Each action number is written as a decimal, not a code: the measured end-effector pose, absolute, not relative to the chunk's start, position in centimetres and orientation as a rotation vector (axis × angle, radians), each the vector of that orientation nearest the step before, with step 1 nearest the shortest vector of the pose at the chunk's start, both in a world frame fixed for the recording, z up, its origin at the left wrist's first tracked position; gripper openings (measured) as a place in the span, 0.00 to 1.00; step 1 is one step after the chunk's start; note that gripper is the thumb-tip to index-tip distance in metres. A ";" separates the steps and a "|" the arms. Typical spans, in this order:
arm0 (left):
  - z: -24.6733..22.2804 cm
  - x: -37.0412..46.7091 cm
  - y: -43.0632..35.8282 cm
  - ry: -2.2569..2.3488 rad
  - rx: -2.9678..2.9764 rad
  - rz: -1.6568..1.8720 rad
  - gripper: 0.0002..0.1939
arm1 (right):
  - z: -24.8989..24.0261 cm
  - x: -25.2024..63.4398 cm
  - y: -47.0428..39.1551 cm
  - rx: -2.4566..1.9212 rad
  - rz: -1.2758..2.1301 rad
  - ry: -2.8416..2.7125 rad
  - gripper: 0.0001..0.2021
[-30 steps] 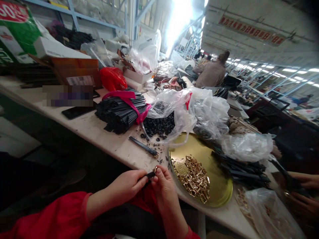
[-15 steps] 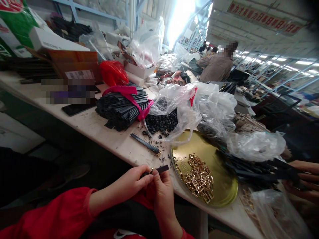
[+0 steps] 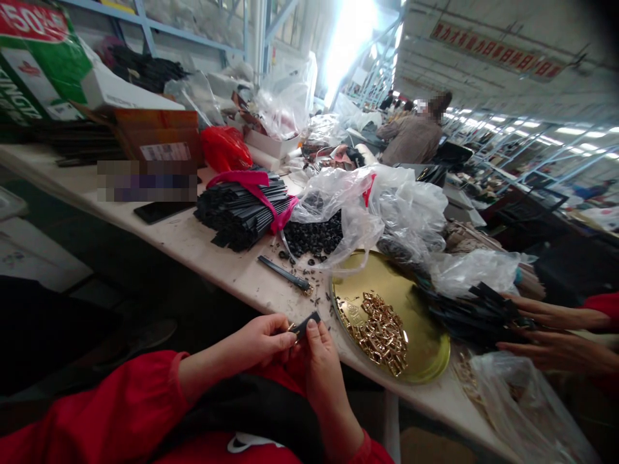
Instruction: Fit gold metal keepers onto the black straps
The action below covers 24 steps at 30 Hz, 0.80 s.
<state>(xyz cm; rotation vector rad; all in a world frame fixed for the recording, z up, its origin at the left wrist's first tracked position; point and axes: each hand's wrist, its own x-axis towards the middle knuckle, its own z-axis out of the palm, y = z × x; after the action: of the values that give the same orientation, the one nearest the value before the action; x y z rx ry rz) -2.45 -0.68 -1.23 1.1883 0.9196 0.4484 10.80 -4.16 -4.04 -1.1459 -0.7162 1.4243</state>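
Note:
In front of me at the table edge, my left hand (image 3: 265, 338) is closed with thumb and fingers on a small gold buckle (image 3: 291, 327). My right hand (image 3: 323, 361) pinches a short black strap (image 3: 307, 323) whose end sticks up past the thumb. The buckle sits at the strap, though my fingers hide how they join. A heap of gold buckles (image 3: 384, 335) lies on a round gold tray (image 3: 428, 361) to the right. On the table nearby rests a finished-looking black strap (image 3: 285, 273) with a gold buckle at its end.
A bundle of black straps (image 3: 242, 209) tied with pink ribbon lies behind, beside black rings (image 3: 316, 235) in a clear plastic bag (image 3: 360, 225). At right, a co-worker's hands (image 3: 556, 325) hold black straps (image 3: 469, 319). A phone (image 3: 162, 211) and cardboard box (image 3: 159, 132) are at left.
My hands have turned the strap so its end tilts up more, and the buckle shows more. The co-worker's hands have come further into view among the black straps. The view has shifted slightly.

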 end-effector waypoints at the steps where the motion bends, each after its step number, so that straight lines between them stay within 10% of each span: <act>1: -1.3 -2.6 -0.8 0.917 1.182 0.459 0.16 | -3.9 10.7 -4.3 -1.129 1.439 -0.704 0.12; 16: -1.3 -3.4 -0.4 0.885 1.088 0.564 0.18 | -3.0 10.2 -4.6 -0.987 1.631 -0.675 0.12; 24: -1.8 -2.7 0.4 1.116 1.336 0.544 0.12 | -4.5 11.4 -3.5 -1.398 0.713 -1.413 0.03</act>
<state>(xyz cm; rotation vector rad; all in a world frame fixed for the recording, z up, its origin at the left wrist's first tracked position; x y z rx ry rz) -2.73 0.35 -1.76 1.3364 1.1164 0.5439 11.35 -3.49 -4.51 -1.3984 -1.4128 0.7132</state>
